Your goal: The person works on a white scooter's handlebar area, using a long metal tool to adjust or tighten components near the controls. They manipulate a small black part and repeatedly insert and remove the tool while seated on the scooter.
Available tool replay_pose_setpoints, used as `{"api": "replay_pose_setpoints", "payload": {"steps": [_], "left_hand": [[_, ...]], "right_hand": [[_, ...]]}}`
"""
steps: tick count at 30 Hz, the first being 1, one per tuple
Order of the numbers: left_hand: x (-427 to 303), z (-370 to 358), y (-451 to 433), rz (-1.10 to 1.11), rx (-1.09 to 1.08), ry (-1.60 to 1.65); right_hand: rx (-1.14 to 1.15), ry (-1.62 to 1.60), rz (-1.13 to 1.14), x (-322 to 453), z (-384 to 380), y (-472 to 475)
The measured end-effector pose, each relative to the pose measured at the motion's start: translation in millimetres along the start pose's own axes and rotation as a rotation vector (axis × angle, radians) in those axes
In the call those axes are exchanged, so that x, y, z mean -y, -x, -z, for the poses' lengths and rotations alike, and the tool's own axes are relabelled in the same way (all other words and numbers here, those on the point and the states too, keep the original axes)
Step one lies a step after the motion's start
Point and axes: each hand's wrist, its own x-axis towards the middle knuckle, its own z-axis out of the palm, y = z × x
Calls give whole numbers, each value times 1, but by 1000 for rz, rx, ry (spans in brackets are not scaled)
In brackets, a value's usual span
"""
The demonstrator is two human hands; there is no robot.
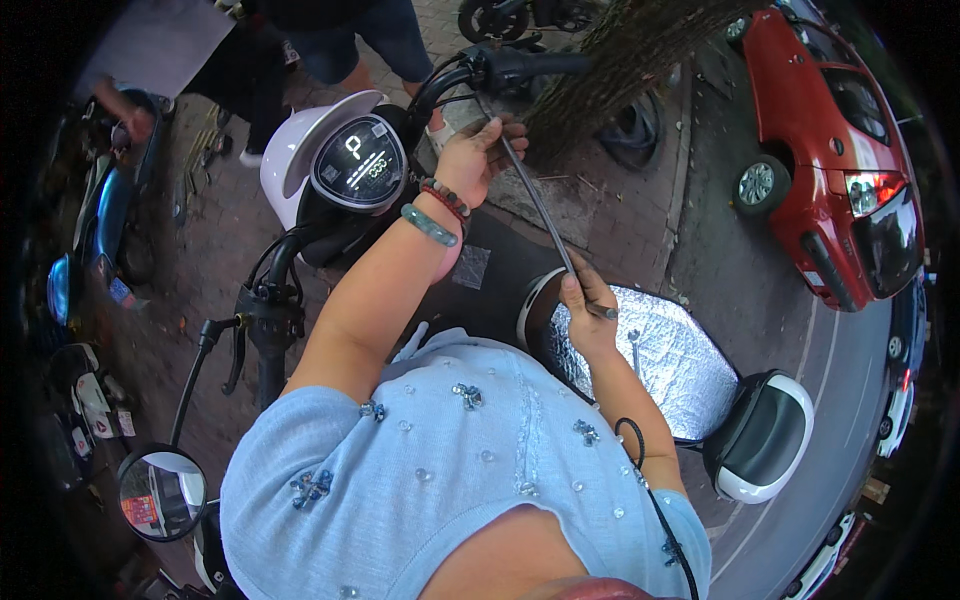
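A long dark rod (541, 204), apparently metal, runs slantwise between both hands. Near its upper end, my left hand (484, 154) holds it between thumb and fingers; a jade-coloured bangle and beaded bracelets circle that wrist. My right hand (589, 307) grips the lower end, a short stub sticking out past the fingers. The fingers of both hands look dirty. Below and right of my right hand, a small wrench (635, 346) lies on a silver foil-like cover (675, 367) over the scooter's seat. The rod's upper tip reaches close to the scooter's far handlebar (517, 69).
The scooter's lit round display (360, 161) is left of my left forearm, with a brake lever (235, 367) and mirror (162, 491) lower left. A tree trunk (600, 75) rises beyond the handlebar. A person in shorts (360, 37) stands ahead. A red car (817, 135) is at right.
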Motion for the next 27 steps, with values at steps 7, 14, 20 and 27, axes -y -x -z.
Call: {"api": "replay_pose_setpoints", "payload": {"steps": [7,14,20,27], "left_hand": [[-4,-3,0,-7,8,-28],[-7,-2,1,16,24,-18],[-6,-2,-2,48,33,-5],[-8,-5,-1,38,34,-28]], "right_hand": [[-11,-130,9,-8,-4,-2],[-65,481,421,18,9,-12],[-61,427,368,17,9,-11],[-73,496,412,14,11,-13]]}}
